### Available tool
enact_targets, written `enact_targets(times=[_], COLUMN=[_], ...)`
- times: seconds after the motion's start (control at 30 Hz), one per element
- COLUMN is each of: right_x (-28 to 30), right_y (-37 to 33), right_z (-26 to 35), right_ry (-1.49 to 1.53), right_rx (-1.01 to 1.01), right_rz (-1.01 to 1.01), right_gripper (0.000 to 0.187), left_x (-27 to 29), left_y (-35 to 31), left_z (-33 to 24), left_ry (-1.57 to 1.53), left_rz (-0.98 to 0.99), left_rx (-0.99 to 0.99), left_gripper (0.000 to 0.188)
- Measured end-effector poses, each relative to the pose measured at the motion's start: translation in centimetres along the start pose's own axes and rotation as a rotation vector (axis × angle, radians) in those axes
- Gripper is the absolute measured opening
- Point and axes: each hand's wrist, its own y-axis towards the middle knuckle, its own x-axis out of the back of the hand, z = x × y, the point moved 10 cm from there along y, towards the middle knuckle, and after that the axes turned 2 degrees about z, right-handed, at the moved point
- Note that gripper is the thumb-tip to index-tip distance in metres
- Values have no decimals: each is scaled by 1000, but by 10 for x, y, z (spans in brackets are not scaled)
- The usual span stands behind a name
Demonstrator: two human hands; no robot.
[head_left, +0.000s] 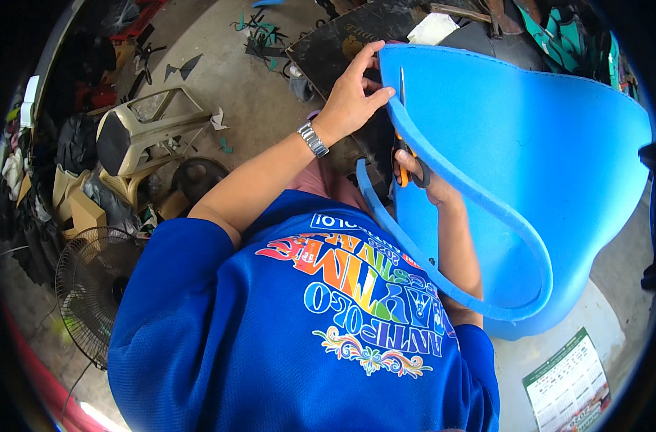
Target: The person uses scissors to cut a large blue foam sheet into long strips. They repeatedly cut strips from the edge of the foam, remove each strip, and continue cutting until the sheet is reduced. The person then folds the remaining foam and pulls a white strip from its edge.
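Note:
A large bright blue foam sheet [479, 137] spreads from the middle of the view to the right. A long narrow strip [529, 252] of the same foam loops down from near the left edge, passes over my right forearm and curls back toward my lap. My left hand [353, 97] grips the sheet's left edge near its far corner, index finger at the top and thumb lower down. My right hand [436, 183] is closed round scissors [403, 169] with orange and black handles. Their blade points away from me, up along the sheet's left edge; part of it is hidden by the strip.
A dark table [342, 43] lies beyond my left hand. To the left stand a pale stool [144, 129] with a dark seat and a black fan [90, 288]. Green and black scraps [263, 36] litter the floor. A calendar sheet [569, 381] rests on a pale surface at lower right.

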Motion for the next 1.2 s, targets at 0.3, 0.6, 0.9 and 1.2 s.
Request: enact_targets(times=[0.3,0.6,0.9,1.2], right_x=[-6,-6,-9,-7], right_y=[4,28,33,25], right_z=[-6,27,36,24], right_ry=[20,-19,36,170], right_rx=[-69,6,12,95], right_rz=[-31,67,-86,-64], right_gripper=[50,54,35,31], left_x=[4,3,4,85], left_y=[5,-5,-12,-8], left_z=[13,5,28,51], left_ry=[-61,-150,-345,-1025], left_rz=[2,56,14,126], left_rx=[86,113,314,613], left_gripper=[81,76,73,23])
